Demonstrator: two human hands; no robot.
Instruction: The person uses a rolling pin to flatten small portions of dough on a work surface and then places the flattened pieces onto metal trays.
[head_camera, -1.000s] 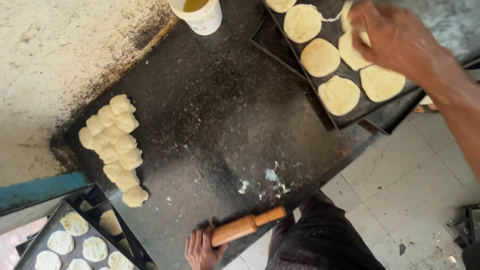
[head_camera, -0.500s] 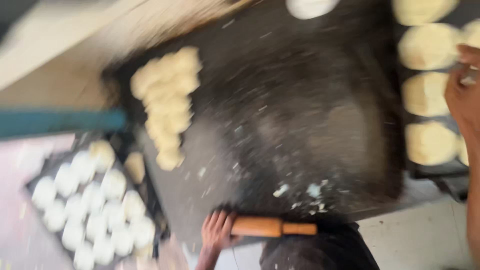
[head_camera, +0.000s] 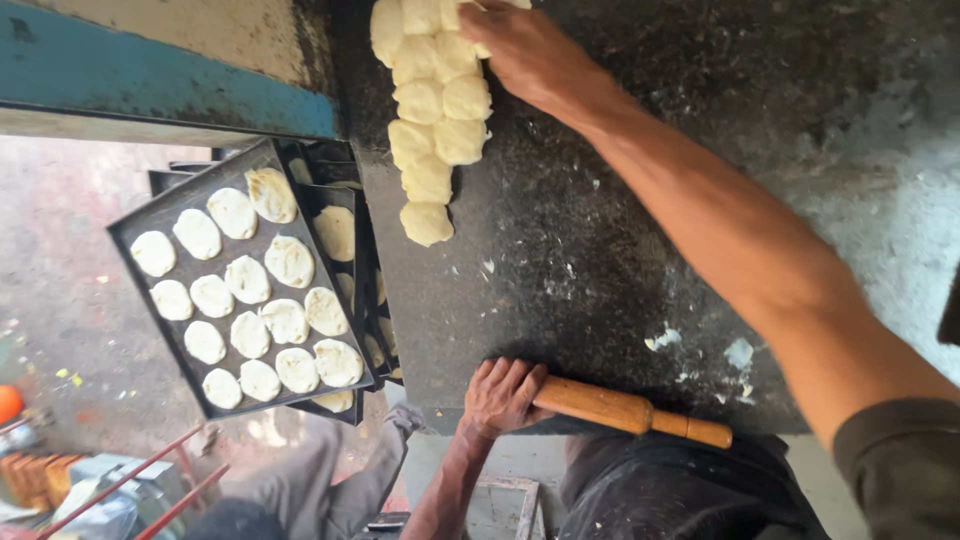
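My right hand (head_camera: 530, 50) rests on the dough pile's (head_camera: 432, 110) far end, fingers curled onto a ball; pile runs lengthwise toward me. Left hand (head_camera: 500, 395) clamps the rolling pin (head_camera: 630, 410).

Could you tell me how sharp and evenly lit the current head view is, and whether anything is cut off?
In the head view the dough pieces and rolling pin are sharp; soft daylight, no glare or hard shadows; the floor at left looks pale and washed out; the right hand is cropped at the top edge, and the near forearm is slightly soft.
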